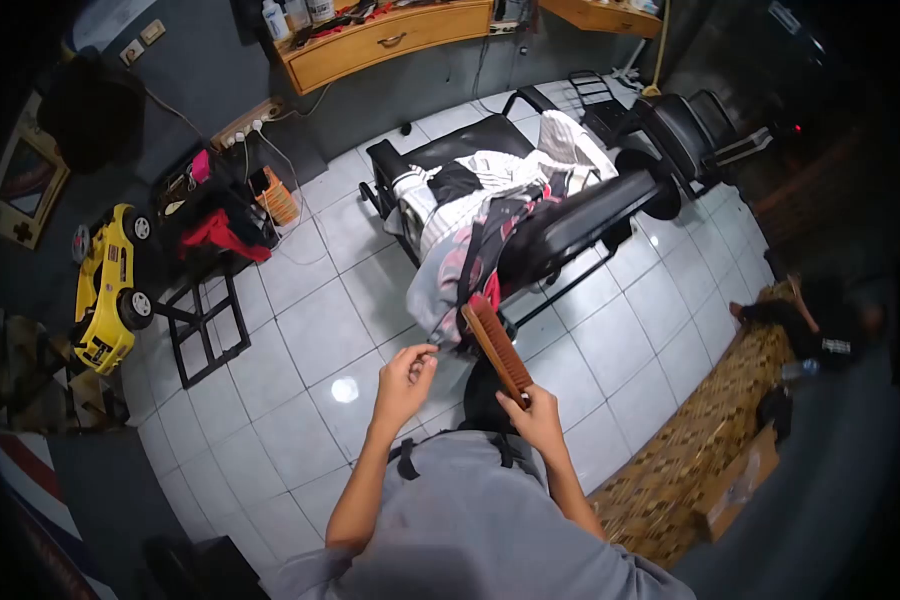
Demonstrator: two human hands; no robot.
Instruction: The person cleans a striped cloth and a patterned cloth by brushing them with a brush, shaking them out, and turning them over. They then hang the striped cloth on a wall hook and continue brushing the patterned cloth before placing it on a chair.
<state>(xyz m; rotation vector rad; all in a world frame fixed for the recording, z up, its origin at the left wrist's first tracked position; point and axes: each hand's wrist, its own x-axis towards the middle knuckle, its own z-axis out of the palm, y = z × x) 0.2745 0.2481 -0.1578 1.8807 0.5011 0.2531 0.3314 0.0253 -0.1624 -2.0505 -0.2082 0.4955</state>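
Observation:
My right hand point(538, 415) is closed around the lower end of a wooden brush point(495, 350) with a long row of brown bristles, held slanting up and away from me. My left hand point(407, 382) is raised to the left of the brush, its fingers curled toward the thumb. The fingertips are close to the hanging edge of a grey and pink cloth point(448, 275); whether anything is between them is too small to tell. That cloth lies over the side of a black barber chair point(570, 225), along with a striped white cloth point(500, 170).
A wooden drawer counter point(390, 45) carries bottles at the back. Another black chair point(685, 130) stands back right. To the left are a yellow toy car point(110, 285) and a black metal frame point(210, 330). A person point(820, 320) is by a woven mat point(690, 420) on the right.

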